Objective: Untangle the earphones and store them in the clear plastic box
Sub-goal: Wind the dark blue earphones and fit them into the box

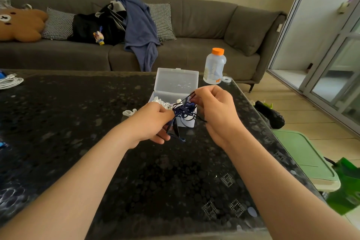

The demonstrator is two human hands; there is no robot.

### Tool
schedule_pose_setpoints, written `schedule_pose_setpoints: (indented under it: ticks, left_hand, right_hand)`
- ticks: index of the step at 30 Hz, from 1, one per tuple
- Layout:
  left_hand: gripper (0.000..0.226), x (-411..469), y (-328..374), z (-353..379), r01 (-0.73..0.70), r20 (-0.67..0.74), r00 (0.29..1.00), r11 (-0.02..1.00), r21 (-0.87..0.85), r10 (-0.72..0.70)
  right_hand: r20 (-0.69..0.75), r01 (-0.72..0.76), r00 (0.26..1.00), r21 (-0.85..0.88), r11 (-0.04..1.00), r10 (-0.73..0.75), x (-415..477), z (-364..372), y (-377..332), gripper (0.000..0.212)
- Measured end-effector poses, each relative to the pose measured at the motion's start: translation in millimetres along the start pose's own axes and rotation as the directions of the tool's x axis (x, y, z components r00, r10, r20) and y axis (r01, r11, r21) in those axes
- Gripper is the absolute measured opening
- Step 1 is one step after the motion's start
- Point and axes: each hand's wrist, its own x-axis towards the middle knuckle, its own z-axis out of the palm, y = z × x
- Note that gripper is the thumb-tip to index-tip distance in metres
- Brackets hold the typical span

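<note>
A tangled bundle of dark blue earphones (184,112) hangs in the air between my hands, just in front of the clear plastic box (176,82). My left hand (153,121) grips the lower part of the tangle, with loose ends dangling below it. My right hand (214,107) pinches a loop of the cord and holds it up to the right. The box stands on the dark table with its lid upright, and white earphones (162,103) lie inside it.
A plastic bottle with an orange cap (214,66) and a tape roll (227,79) stand at the table's far right corner. A small white piece (129,112) lies left of the box. White cable (9,82) sits far left. Sofa behind; green bin at right.
</note>
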Motion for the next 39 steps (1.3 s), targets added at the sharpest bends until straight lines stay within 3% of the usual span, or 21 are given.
schedule_pose_setpoints:
  ticks: [1, 3, 7, 12, 16, 18, 21, 25, 31, 35, 39]
  left_hand:
    - [0.029, 1, 0, 1, 0.000, -0.003, 1.000, 0.999, -0.034, 0.000]
    - [0.030, 3, 0, 2, -0.017, -0.046, 0.999, 0.995, -0.101, 0.013]
    - [0.029, 5, 0, 1, -0.047, -0.111, 0.994, 0.969, -0.244, 0.020]
    - [0.028, 8, -1, -2, -0.105, -0.177, 0.982, 0.962, -0.251, 0.061]
    - [0.032, 10, -2, -2, -0.115, -0.182, 0.981, 0.964, -0.239, 0.072]
    - [0.033, 10, -2, -1, -0.099, -0.202, 0.978, 0.967, -0.237, 0.050]
    - [0.032, 11, 0, 2, -0.072, -0.213, 0.977, 0.965, -0.251, 0.017]
    - [0.028, 9, 1, 1, -0.098, -0.206, 0.978, 0.957, -0.275, 0.041]
    - [0.024, 3, 0, 0, -0.123, -0.148, 0.985, 0.963, -0.239, 0.089]
    - [0.015, 2, 5, 1, -0.107, -0.163, 0.985, 0.938, -0.329, 0.056]
    - [0.016, 0, 7, -3, -0.057, -0.146, 0.989, 0.914, -0.403, -0.002]
  right_hand:
    - [0.005, -0.017, 1.000, 0.017, 1.000, 0.017, -1, 1, 0, 0.010]
    - [0.035, -0.012, 0.999, -0.125, 0.992, 0.017, -1, -1, 1, 0.013]
    - [0.255, -0.026, 0.964, -0.197, 0.980, 0.077, -1, -5, 5, 0.011]
    - [0.373, 0.117, 0.928, -0.268, 0.956, -0.009, -12, -7, -9, 0.023]
    - [0.353, 0.316, 0.923, -0.461, 0.829, -0.155, -6, -12, -2, 0.017]
    - [0.344, 0.406, 0.907, -0.564, 0.719, -0.243, -2, -14, 2, 0.017]
    - [0.320, 0.467, 0.884, -0.638, 0.612, -0.341, -2, -13, 3, 0.015]
    - [0.326, 0.408, 0.907, -0.531, 0.742, -0.265, -5, -10, 1, 0.008]
    - [0.305, 0.208, 0.945, -0.275, 0.939, -0.120, -9, -10, 0, 0.021]
    - [0.275, 0.186, 0.954, -0.244, 0.952, -0.116, -8, -6, 2, 0.020]
    - [0.330, 0.304, 0.925, -0.344, 0.888, -0.189, -6, -8, 6, 0.015]
